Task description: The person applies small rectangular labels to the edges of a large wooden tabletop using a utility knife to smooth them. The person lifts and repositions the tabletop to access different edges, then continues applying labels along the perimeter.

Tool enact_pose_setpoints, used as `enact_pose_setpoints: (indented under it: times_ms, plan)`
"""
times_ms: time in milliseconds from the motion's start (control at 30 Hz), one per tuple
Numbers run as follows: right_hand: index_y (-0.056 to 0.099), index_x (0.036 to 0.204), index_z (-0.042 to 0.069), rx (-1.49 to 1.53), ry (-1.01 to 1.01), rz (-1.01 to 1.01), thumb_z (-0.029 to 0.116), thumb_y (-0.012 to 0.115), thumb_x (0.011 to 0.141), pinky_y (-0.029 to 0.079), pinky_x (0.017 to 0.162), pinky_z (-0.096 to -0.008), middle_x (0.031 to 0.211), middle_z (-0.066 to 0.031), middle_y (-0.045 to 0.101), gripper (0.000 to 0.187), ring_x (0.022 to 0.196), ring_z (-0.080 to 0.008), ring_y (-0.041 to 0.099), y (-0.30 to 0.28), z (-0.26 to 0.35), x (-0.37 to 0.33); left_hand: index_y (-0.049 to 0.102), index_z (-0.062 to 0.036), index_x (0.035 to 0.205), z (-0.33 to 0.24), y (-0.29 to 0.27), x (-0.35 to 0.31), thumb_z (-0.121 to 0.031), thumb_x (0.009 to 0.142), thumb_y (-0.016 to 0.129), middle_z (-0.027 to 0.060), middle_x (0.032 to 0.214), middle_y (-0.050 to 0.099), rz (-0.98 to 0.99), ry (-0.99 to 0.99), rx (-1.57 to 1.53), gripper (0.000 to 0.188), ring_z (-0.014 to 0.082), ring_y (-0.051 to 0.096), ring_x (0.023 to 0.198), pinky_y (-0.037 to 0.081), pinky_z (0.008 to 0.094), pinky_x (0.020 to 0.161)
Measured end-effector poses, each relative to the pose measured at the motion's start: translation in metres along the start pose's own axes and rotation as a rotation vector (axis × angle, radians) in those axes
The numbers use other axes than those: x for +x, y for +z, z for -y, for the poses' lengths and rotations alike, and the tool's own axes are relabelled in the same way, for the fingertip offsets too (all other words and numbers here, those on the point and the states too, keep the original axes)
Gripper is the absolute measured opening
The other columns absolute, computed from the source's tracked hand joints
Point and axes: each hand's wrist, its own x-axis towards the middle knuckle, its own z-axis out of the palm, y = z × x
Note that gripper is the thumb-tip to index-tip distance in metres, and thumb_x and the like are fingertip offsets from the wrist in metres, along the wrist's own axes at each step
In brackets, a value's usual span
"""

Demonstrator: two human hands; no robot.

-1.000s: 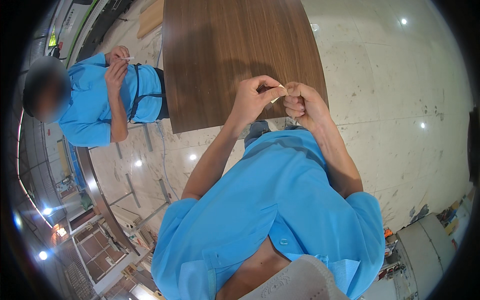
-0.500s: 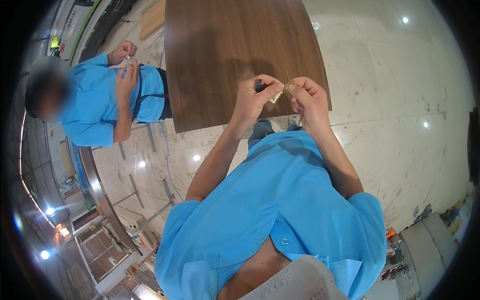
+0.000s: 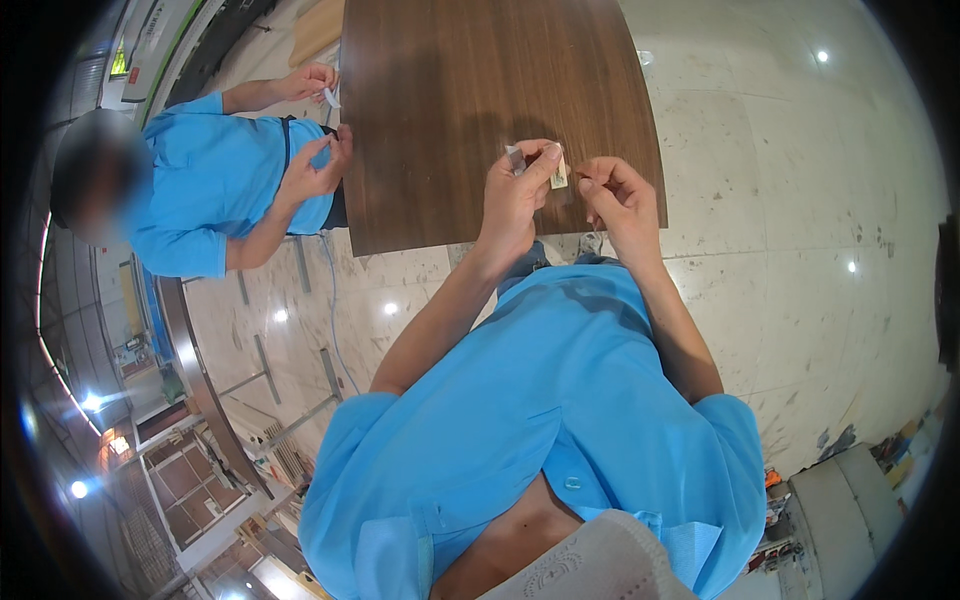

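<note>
My left hand (image 3: 512, 205) is above the near part of a brown wood-grain table (image 3: 480, 80). Its thumb and fingers pinch a small pale-yellow label-like piece (image 3: 559, 180) with dark marks. A greyish, clear-looking strip (image 3: 515, 158) sticks out between the fingers of the same hand. Just to the right, my right hand (image 3: 622, 200) has its fingers curled and its thumb close to the fingertips. Whatever it pinches, if anything, is too small to make out. A narrow gap separates the fingertips of my two hands.
At the table's left side stands a co-worker in a blue shirt (image 3: 220, 170), one hand pinching a small white piece (image 3: 331, 97). A cable (image 3: 336, 320) runs over the tiled floor (image 3: 760, 200). Metal frame parts (image 3: 268, 368) lie at the lower left.
My hands have drawn slightly apart, and the pale label-like piece now hangs more upright from my left hand. The co-worker's hands have separated and shifted right toward the table.
</note>
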Motion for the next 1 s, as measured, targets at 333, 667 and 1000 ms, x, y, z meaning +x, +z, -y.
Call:
enact_pose_setpoints:
  times_ms: [333,667,1000]
  plan:
    - [0.068,0.1,0.003,0.046,0.04,-0.012,0.011,0.066,0.099,0.038,0.051,-0.0201,0.081,-0.0005,0.066,0.008,0.061,-0.0036,0.053,0.003,-0.018,0.007,0.067,-0.0072,0.109,0.004,-0.008,0.003,-0.018,0.095,0.076,-0.0067,0.079,0.056,-0.102,0.045,-0.048,0.02,0.0001,0.039,0.059,0.027,0.0209,0.05]
    - [0.066,0.116,0.001,-0.075,-0.069,0.137,0.017,0.068,0.101,0.045,0.064,-0.0226,0.088,0.0012,0.062,0.022,0.073,-0.0063,0.055,0.032,-0.014,0.077,0.067,-0.0116,0.108,0.013,-0.069,0.0,-0.016,0.095,0.072,-0.0022,0.087,0.066,-0.311,0.067,-0.235,0.014,0.0031,0.044,0.062,0.029,0.0216,0.05]
    - [0.07,0.117,-0.001,-0.364,-0.366,0.149,0.018,0.079,0.092,0.045,0.062,-0.0226,0.077,0.0028,0.061,0.033,0.067,-0.005,0.053,0.132,0.005,0.127,0.067,-0.0185,0.101,-0.038,-0.2,0.02,-0.019,0.096,0.072,-0.0065,0.086,0.062,-0.69,0.137,-0.375,0.007,0.0043,0.043,0.062,0.03,0.021,0.05]
